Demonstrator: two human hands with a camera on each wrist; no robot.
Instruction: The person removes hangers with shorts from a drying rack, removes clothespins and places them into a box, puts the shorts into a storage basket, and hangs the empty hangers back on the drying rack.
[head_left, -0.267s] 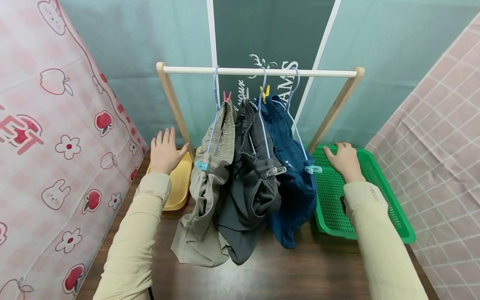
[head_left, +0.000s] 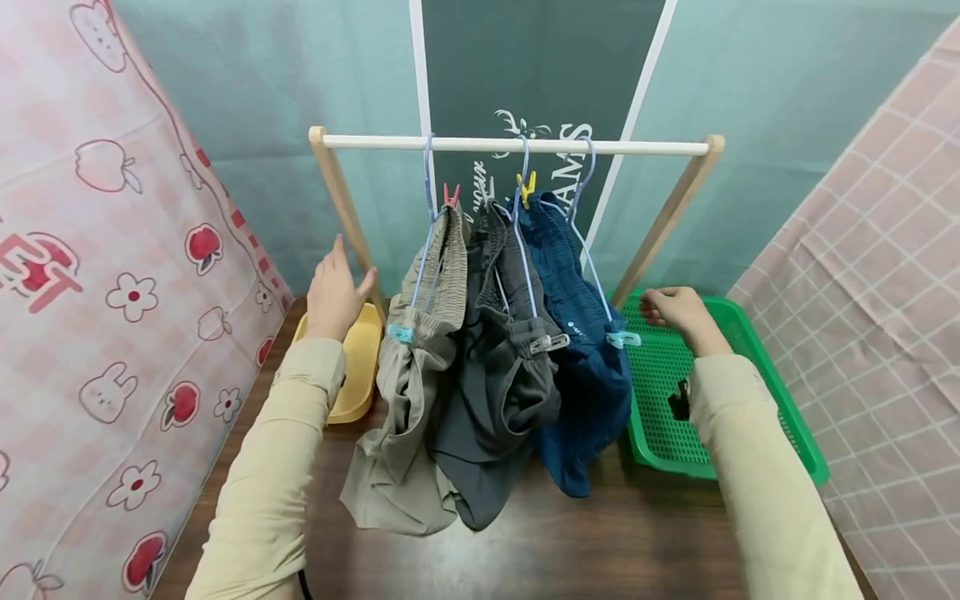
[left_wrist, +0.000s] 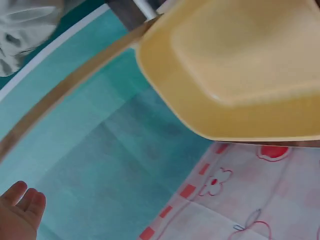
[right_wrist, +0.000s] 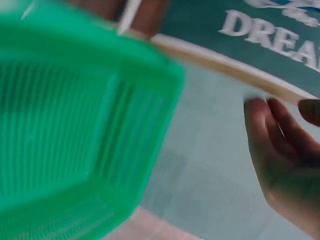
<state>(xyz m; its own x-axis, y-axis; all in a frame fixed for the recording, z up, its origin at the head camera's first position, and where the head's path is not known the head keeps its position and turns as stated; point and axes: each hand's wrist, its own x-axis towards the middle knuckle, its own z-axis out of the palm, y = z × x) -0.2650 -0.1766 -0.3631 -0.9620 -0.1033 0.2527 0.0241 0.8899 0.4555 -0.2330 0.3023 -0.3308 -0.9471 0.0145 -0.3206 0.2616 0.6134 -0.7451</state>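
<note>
Three garments with gathered waistbands, apparently trousers or shorts, hang on pale blue wire hangers: a khaki pair (head_left: 408, 417), a dark grey pair (head_left: 491, 417) and a navy pair (head_left: 581, 392). A light blue clothespin (head_left: 401, 333), a clear clothespin (head_left: 550, 342) and a pale blue clothespin (head_left: 623, 339) grip the near waistband ends. Farther back are a pink clothespin (head_left: 451, 196) and a yellow clothespin (head_left: 527, 189). My left hand (head_left: 333, 293), holding nothing, hovers above the yellow tray (head_left: 358, 367). Over the green basket (head_left: 757, 350), my right hand (head_left: 681, 315) is also free, its fingers loosely bent.
A rack with a white rail (head_left: 465, 143) and wooden legs (head_left: 667, 218) carries the hangers over a dark wooden table (head_left: 480, 567). Teal cloth (head_left: 285, 83) stands behind; patterned pink cloth (head_left: 165, 358) lines the left side, checked pink cloth (head_left: 885, 250) the right.
My left hand has turned, its fingers closer together. The right hand has rolled inward and its fingers have bent. The garments hang as before; the view has shifted slightly.
</note>
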